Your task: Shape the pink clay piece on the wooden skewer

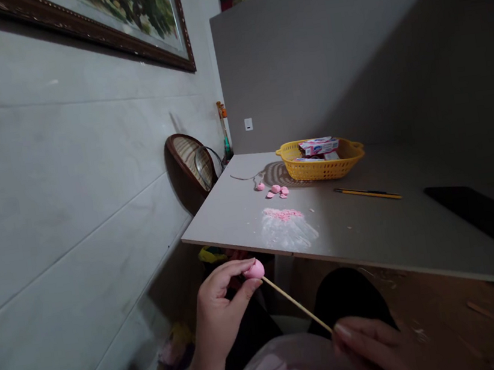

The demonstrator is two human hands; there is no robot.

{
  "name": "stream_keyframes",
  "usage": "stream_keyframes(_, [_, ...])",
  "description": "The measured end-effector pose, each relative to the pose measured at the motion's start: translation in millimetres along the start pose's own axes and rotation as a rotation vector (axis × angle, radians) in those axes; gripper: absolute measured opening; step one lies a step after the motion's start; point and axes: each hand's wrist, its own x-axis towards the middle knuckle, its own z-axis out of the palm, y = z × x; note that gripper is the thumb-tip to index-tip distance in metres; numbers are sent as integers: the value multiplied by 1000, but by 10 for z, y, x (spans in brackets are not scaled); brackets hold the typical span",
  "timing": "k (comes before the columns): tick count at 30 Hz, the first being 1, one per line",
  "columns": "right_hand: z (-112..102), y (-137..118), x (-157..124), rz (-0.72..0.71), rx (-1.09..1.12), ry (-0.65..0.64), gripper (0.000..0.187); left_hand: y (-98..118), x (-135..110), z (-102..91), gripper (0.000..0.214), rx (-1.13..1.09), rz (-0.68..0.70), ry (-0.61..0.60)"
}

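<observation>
My left hand (228,300) pinches a pink ball (254,269), soft-looking like clay, between thumb and fingertips. A thin wooden stick (297,304) runs from the ball down to the right. Its lower end is in the closed fingers of my right hand (368,345), which lies in shadow near my lap. Both hands are in front of the table's near edge. On the tabletop beyond lie several pink lumps (276,189) and a patch of pink crumbs (283,213) with white powder (290,235) smeared below it.
A yellow basket (318,169) holding small boxes (320,147) stands at the back of the table (224,215). A yellow-and-black pencil-like stick (369,192) and a dark flat object (483,214) lie to the right. A tiled wall (70,190) borders the left.
</observation>
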Motion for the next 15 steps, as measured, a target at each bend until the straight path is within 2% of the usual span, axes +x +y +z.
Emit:
stream_keyframes(4, [27, 201, 40, -256, -340, 518, 32, -60, 5, 0, 15, -69, -145, 89])
stream_keyframes(5, [28, 251, 41, -304, -392, 596, 31, -68, 8, 8, 15, -84, -185, 112])
stream_keyframes(7, [25, 320, 55, -332, -424, 609, 31, -77, 16, 21, 17, -95, -236, 140])
stream_keyframes(8, [22, 337, 74, -295, -371, 542, 32, -79, 22, 24, 17, -91, -243, 146])
stream_keyframes(9, [21, 345, 100, -221, -263, 420, 33, -79, 28, 21, 16, -84, -239, 146])
stream_keyframes(12, [29, 343, 212, 34, 222, -118, 44, -77, 58, -13, 18, -58, -226, 103])
stream_keyframes(13, [34, 340, 248, 85, 332, -249, 47, -77, 69, -27, 19, -57, -233, 85])
stream_keyframes(14, [38, 338, 277, 103, 368, -305, 49, -76, 79, -36, 21, -62, -249, 71])
stream_keyframes(15, [38, 335, 297, 84, 318, -272, 50, -76, 87, -40, 23, -69, -274, 65])
